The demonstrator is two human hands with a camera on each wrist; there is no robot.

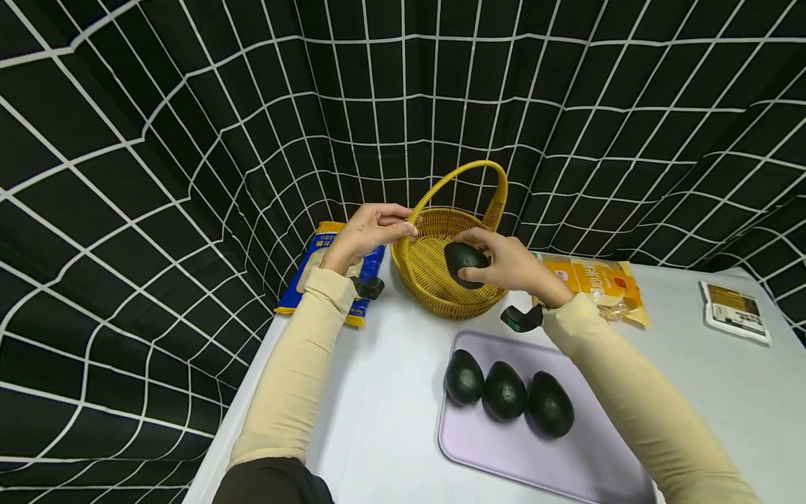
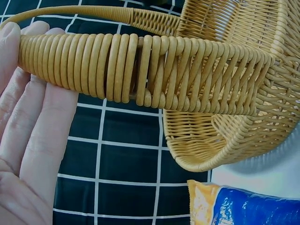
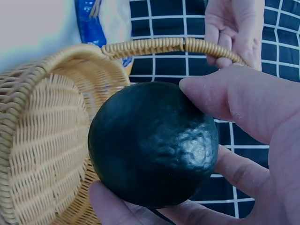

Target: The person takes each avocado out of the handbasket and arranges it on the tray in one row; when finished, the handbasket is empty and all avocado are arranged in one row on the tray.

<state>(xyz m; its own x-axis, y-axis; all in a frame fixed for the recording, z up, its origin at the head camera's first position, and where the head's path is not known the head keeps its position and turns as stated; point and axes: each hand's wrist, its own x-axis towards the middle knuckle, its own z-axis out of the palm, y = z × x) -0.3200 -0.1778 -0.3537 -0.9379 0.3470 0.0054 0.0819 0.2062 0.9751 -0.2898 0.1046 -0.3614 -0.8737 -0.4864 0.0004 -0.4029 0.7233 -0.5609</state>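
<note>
A yellow wicker basket (image 1: 425, 297) with a tall arched handle (image 2: 122, 68) stands at the back of the table. My left hand (image 1: 371, 227) pinches the left side of that handle between thumb and fingers. Over the basket's opening, my right hand (image 1: 510, 260) holds a dark green avocado (image 3: 152, 145), thumb on one side and fingers round the other. Several woven strips of the basket's inside show beneath it; no other avocado is visible in there. Three more avocados (image 1: 505, 392) lie in a row on a pale purple tray (image 1: 491, 458) in front of the basket.
A blue and yellow bag (image 1: 371, 280) lies left of the basket, partly behind my left wrist. An orange packet (image 1: 598, 280) lies to the right, and a small white and brown pouch (image 1: 735, 311) farther right. Black gridded curtain hangs behind the white table (image 1: 371, 392).
</note>
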